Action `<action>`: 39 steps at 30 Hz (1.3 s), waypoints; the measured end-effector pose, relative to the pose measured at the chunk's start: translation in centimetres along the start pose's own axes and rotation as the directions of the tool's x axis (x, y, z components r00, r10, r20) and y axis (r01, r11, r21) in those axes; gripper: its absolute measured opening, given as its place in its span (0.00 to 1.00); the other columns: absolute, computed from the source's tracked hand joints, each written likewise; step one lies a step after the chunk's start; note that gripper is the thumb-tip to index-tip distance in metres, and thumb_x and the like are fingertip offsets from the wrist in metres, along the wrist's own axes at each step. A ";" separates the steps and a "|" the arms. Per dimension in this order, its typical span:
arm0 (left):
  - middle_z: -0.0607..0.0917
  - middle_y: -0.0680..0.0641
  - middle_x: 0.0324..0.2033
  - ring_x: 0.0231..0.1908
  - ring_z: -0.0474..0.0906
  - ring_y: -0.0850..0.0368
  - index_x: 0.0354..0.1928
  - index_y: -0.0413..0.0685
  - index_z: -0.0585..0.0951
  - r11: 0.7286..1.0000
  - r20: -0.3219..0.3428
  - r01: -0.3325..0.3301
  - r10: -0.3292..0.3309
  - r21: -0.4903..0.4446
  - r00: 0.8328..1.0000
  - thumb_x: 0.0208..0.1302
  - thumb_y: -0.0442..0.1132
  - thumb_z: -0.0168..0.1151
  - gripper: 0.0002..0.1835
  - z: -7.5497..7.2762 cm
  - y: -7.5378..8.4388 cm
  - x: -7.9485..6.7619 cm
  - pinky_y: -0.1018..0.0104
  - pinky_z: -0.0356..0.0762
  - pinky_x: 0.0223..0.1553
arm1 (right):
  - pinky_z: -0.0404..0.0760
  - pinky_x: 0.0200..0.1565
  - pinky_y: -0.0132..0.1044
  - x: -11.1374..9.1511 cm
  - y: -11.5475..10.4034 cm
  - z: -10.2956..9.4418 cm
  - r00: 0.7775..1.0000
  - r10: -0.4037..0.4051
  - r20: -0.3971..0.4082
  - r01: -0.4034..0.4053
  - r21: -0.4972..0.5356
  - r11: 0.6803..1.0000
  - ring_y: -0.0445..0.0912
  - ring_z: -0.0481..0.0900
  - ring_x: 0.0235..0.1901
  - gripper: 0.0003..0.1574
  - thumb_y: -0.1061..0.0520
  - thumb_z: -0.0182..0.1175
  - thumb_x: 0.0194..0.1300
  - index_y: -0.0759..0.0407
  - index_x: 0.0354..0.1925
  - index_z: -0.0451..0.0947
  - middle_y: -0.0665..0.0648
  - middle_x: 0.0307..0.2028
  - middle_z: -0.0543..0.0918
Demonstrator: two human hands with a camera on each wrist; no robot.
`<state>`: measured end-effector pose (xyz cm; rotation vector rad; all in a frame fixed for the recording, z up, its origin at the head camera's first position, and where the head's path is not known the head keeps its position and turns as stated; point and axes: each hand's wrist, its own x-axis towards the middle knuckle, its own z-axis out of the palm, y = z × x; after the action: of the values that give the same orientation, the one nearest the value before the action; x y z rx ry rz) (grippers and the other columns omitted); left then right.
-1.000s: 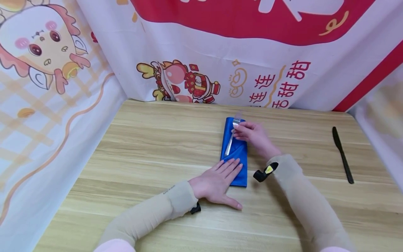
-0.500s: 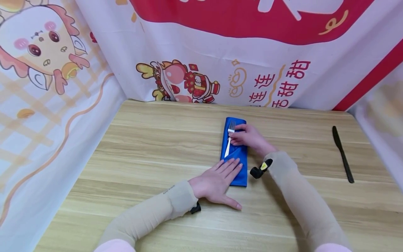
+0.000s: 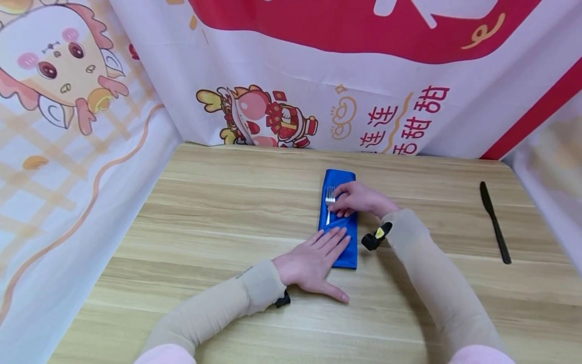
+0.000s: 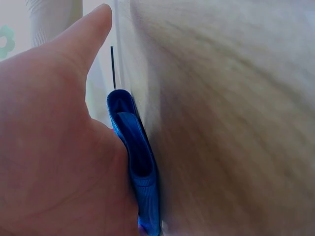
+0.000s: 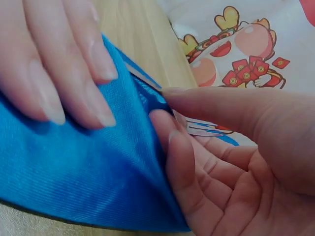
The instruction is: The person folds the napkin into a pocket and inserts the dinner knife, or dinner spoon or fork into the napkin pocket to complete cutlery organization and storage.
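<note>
A blue folded cloth napkin (image 3: 340, 177) lies lengthwise on the table, with a diagonal fold forming a pocket. My left hand (image 3: 313, 263) rests flat across its near half, fingers straight and thumb spread out. In the left wrist view, the napkin's layered edge (image 4: 142, 172) shows beside the palm. My right hand (image 3: 359, 197) pinches a silver fork (image 3: 330, 198) below its tines, between thumb and finger. The tines point to the back. In the right wrist view, the fork's handle (image 5: 142, 76) runs down to the fold, where its lower end is hidden.
A black table knife (image 3: 494, 222) lies toward the right side of the wooden table (image 3: 218, 202). Printed cloth curtains (image 3: 291, 60) stand along the back and sides. A small black wrist camera (image 3: 374, 240) sits on the right sleeve.
My right hand has brought the fork left and toward me, its handle now reaching deeper into the napkin's fold. The left hand has stayed put on the napkin.
</note>
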<state>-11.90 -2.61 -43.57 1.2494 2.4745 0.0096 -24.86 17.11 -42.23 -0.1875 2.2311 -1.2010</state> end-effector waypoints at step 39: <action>0.32 0.47 0.80 0.77 0.25 0.52 0.81 0.51 0.35 1.000 0.015 -0.001 0.001 0.003 1.000 0.50 0.88 0.46 0.70 0.2 0.0 0.3 0.56 0.29 0.74 | 0.78 0.58 0.50 -3.2 1.3 -2.6 0.927 -0.106 -0.360 0.181 0.181 0.967 0.57 0.83 0.54 0.34 0.42 0.62 0.73 0.65 0.63 0.75 0.65 0.57 0.81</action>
<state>-11.99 -2.40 -43.85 1.2474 2.4628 -0.0034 -23.54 20.93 -40.81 -0.0572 2.3958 -1.6519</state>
